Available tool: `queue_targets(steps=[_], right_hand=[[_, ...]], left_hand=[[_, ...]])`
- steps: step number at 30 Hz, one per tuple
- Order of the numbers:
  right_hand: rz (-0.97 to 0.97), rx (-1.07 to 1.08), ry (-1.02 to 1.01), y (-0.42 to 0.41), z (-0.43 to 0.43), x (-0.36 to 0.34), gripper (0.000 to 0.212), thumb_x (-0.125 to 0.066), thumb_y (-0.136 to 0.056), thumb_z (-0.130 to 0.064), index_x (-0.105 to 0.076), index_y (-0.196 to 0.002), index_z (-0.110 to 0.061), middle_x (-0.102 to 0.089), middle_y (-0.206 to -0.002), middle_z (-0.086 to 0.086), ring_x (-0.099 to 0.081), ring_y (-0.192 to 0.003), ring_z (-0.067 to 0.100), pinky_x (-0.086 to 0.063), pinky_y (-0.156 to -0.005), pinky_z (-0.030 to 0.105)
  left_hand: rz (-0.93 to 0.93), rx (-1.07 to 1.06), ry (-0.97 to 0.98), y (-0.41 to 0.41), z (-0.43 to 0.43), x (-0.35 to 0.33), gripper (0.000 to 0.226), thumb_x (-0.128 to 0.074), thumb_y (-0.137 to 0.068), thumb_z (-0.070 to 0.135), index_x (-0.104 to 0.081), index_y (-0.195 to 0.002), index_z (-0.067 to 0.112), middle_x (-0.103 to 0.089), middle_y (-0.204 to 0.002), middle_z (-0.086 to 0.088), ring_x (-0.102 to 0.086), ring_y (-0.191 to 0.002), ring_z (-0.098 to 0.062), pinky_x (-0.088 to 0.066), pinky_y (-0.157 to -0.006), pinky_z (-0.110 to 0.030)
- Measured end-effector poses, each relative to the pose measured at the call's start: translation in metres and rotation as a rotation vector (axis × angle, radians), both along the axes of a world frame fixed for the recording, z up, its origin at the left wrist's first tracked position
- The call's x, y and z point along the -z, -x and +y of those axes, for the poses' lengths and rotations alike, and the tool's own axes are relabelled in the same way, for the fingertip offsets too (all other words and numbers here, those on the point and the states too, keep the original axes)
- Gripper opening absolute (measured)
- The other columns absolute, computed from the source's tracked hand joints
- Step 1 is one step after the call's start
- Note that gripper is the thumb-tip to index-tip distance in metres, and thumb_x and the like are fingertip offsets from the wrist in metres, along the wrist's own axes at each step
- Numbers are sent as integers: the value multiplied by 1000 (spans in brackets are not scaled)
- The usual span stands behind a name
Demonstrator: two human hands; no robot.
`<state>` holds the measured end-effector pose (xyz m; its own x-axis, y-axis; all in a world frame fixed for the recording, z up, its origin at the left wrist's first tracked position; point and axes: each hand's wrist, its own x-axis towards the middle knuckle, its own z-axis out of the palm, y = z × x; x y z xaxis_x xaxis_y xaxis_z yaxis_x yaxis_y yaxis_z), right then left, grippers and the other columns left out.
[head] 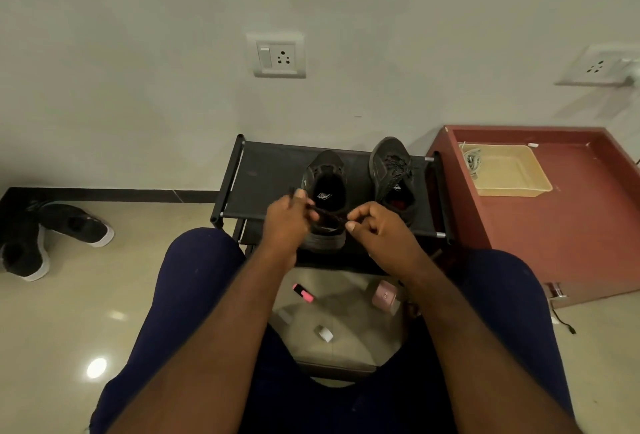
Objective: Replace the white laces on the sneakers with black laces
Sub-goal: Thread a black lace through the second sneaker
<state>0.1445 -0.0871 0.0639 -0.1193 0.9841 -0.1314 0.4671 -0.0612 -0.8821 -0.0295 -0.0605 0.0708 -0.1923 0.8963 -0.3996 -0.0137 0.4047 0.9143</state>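
Two dark sneakers stand on a black shoe rack [263, 170]. The left sneaker [325, 188] has no lace in its eyelets, and its heel points toward me. The right sneaker [393, 170] is laced with a black lace. A black lace [329, 215] stretches between my hands just above the left sneaker's heel. My left hand [289, 219] pinches one end of it, and my right hand [375, 226] pinches the other. White laces [471, 161] lie bundled in a tan tray [509, 174].
The tan tray sits on a red-brown cabinet [571, 219] right of the rack. Another pair of dark shoes [52, 236] with white soles lies on the floor at left. A pink marker [303, 293], a pink object [384, 293] and a small white item [323, 333] lie between my knees.
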Motion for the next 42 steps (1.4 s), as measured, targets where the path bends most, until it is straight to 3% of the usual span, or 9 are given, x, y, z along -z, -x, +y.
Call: queue_targets(steps=[8, 13, 16, 19, 22, 29, 36, 39, 42], right_hand=[[-103, 69, 12, -17, 6, 6, 18, -63, -99, -24, -64, -86, -13, -57, -64, -5, -49, -52, -1, -38, -54, 14], [151, 83, -71, 1, 6, -12, 7, -67, -95, -10, -69, -88, -11, -63, -65, -9, -55, -56, -4, -43, -56, 11], [173, 143, -142, 2, 7, -16, 9, -71, -91, -8, -73, -85, -15, -71, -71, -9, -63, -66, -1, -48, -63, 13], [75, 138, -158, -8, 9, -11, 10, -73, -91, -14, -73, -82, -18, -71, -73, -4, -63, -68, 4, -49, -64, 16], [-74, -43, -6, -9, 8, 1, 14, -67, -96, -19, -70, -82, -15, -69, -77, 0, -60, -69, 7, -47, -65, 23], [-483, -236, 294, -14, 4, 46, 24, -64, -97, -20, -67, -76, -8, -67, -79, 7, -63, -77, 18, -51, -75, 34], [-44, 52, -74, 1, 16, -8, 20, -63, -98, -20, -71, -84, -8, -68, -69, 3, -55, -55, 2, -42, -55, 13], [-34, -1, -71, 6, 15, -13, 16, -62, -99, -18, -70, -86, -12, -65, -67, -2, -58, -57, 3, -49, -56, 19], [-101, -8, -65, 0, 15, -8, 19, -60, -100, -21, -67, -85, -10, -57, -61, -4, -51, -55, 5, -49, -57, 31]], left_hand=[[-632, -423, 46, 51, 22, 9, 27, -41, -106, 31, -52, -84, 19, -55, -69, 3, -54, -54, -8, -46, -54, -24], [262, 401, -204, 13, -1, -6, 28, -54, -99, 42, -67, -98, 16, -66, -83, 0, -60, -70, -10, -48, -63, -28], [249, 687, -240, 1, -13, -7, 28, -58, -98, 36, -70, -89, 11, -69, -76, -10, -65, -70, -25, -54, -71, -42], [-56, 479, -199, 4, -10, -20, 27, -49, -103, 24, -62, -84, 11, -49, -57, 0, -45, -46, -8, -39, -46, -19], [-363, 186, -171, 13, -1, -25, 25, -45, -104, 25, -57, -84, 15, -40, -56, 5, -31, -45, -5, -22, -44, -19], [-677, -229, -221, 41, 15, -18, 24, -42, -105, 32, -51, -88, 18, -67, -96, -1, -45, -53, -4, -30, -38, -15], [264, 473, -282, 15, -2, -6, 19, -52, -102, 30, -66, -101, 17, -64, -78, 6, -57, -61, 1, -46, -61, -24], [303, 771, -305, 4, -8, 3, 21, -59, -99, 28, -68, -87, 13, -61, -67, 1, -53, -60, -7, -44, -59, -23], [63, 487, -184, 6, -4, 0, 31, -52, -102, 30, -61, -82, 8, -47, -59, 0, -40, -50, -8, -35, -47, -22]])
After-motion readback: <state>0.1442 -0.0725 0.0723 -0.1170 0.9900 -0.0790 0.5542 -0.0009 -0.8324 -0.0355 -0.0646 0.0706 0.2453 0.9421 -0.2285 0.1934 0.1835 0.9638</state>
